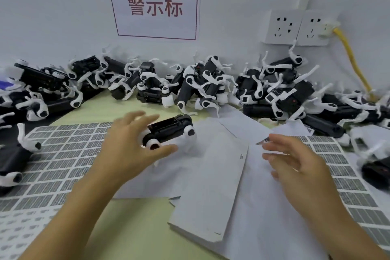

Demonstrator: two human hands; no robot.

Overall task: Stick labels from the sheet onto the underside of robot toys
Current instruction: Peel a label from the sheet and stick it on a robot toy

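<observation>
A black robot toy (168,131) with white leg joints lies underside up on white paper at the centre. My left hand (128,143) holds it between the thumb in front and the spread fingers behind. My right hand (295,160) hovers to the right of the toy, fingers stretched out and blurred. A small grey label (262,141) sticks out from its index fingertip, and the thumb is apart from it. One label sheet (63,154) with rows of grey labels lies at the left. A second label sheet (337,167) lies under my right hand.
A pile of black-and-white robot toys (202,84) runs along the wall from left to right. Loose white sheets (211,175) overlap in the middle of the green table (126,228). Wall sockets (295,27) with a yellow cable (352,59) are at the right.
</observation>
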